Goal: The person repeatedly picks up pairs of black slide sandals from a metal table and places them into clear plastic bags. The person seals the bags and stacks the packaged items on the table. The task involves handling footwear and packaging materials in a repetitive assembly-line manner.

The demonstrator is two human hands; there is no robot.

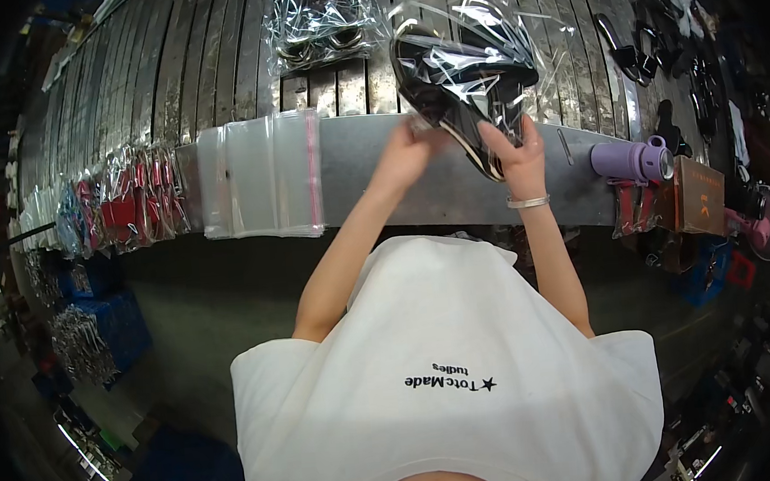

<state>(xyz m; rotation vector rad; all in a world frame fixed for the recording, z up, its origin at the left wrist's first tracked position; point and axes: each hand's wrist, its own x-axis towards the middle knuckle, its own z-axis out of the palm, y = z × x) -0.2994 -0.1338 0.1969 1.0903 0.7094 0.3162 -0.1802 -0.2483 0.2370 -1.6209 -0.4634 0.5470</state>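
Note:
My right hand (520,159) grips the lower end of a clear plastic bag with black shoes (466,67) in it, thumb in front and fingers along the right side. The shoes have pale sole edges, and glare on the film hides their details. At the bag's lower left, my left hand (407,155) has its fingers close to or against the film; they are smeared by motion, so their grip cannot be made out. Just beyond, to the left, another bagged pair of shoes (319,38) lies on the slatted conveyor (209,69).
A stack of clear flat bags (258,178) lies on the grey metal ledge (361,165), left of my hands. Red bagged items (136,201) sit farther left. To the right are a purple bottle (628,162), a brown box (698,196) and loose black shoes (650,48).

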